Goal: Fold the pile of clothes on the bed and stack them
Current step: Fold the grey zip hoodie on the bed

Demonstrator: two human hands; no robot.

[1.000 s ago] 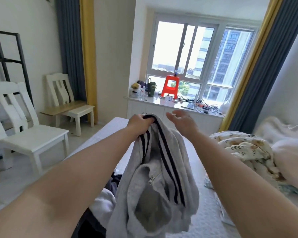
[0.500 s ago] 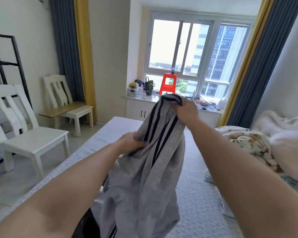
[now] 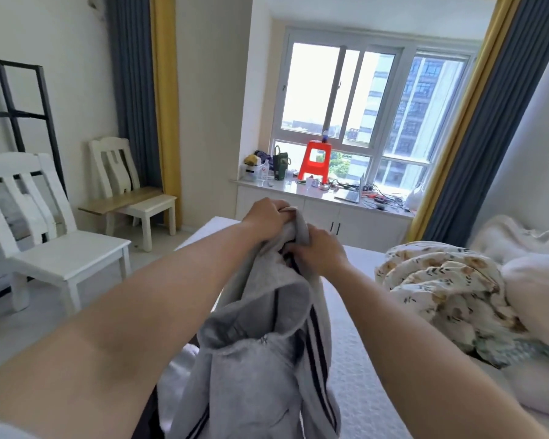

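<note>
garment (image 3: 260, 359) showing soft matt grey cloth | bed (image 3: 362, 375) wearing textured white fabric | chair (image 3: 61, 258) looking smooth painted wood | stool (image 3: 317, 160) gleaming glossy orange plastic

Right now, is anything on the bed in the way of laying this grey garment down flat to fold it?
Nothing visible. Both hands, left and right, hold the grey garment over bare bed. The floral quilt lies off to the right.

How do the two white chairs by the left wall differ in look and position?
The near chair is all white and stands closer to the camera. The far chair is cream, stands beside the curtain, and a wooden board lies across its seat. Both have slatted backs.
</note>
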